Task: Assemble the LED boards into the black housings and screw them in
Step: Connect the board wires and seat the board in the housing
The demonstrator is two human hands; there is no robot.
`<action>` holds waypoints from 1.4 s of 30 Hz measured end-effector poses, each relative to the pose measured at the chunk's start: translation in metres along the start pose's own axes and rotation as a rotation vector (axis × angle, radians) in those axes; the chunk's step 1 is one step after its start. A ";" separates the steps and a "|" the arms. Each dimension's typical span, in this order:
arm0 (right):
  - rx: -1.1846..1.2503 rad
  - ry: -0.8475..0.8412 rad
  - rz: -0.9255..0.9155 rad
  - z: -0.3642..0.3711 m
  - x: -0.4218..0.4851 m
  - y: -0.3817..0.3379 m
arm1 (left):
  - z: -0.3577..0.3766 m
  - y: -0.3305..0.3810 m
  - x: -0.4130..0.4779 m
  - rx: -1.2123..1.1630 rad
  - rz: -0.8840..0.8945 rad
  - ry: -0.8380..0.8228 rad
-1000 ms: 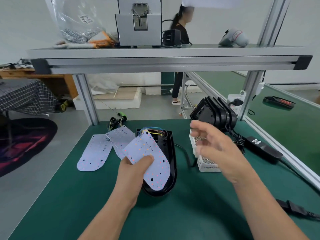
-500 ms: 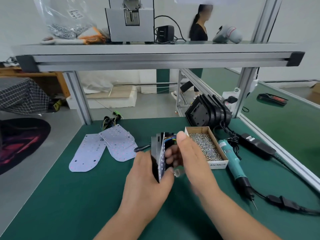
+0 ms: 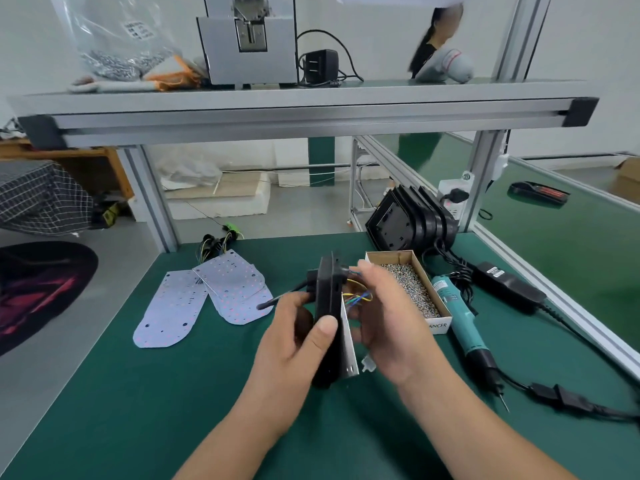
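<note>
The black housing (image 3: 327, 299) is held upright on its edge above the green bench mat (image 3: 138, 393). It is gripped by the left hand (image 3: 294, 344), with the thumb laid across its near rim and the fingers wrapped behind. The LED board (image 3: 348, 344) is seen edge-on just beside the housing's open face, close against it low down and splayed away higher up, so it is judged not yet seated. The right hand (image 3: 391, 323) is placed at the board's far side with the fingers curled toward the coloured wires (image 3: 358, 296); whether board or wires are actually pinched cannot be told, since the fingertips are hidden. The main risk is judged to be the wires being trapped between board and housing when the two are pressed together (they are bunched right at the gap), which could leave the board proud and its screw holes misaligned. The board could also be dropped from the tilted housing if the left grip is relaxed. The box of screws (image 3: 412, 289) and the electric screwdriver (image 3: 464, 327) are lying just right of the hands, so screws could be spilled by a careless sweep of the wrist
</note>
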State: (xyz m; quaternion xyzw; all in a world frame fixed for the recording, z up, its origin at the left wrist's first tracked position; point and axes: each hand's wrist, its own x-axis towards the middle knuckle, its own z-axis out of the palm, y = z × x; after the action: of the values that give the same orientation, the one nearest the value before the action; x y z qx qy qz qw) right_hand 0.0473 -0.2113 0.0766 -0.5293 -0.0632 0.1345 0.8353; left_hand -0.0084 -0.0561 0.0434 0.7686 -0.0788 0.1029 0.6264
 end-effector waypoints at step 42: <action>-0.413 0.094 -0.783 0.014 0.000 -0.036 | -0.033 -0.006 0.016 -0.475 -0.132 -0.245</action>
State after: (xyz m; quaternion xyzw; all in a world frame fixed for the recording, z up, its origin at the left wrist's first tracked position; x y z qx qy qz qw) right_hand 0.0499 -0.2139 0.1151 -0.6267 -0.2466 -0.2316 0.7020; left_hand 0.0064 -0.0221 0.0481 0.6103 -0.1255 -0.0530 0.7804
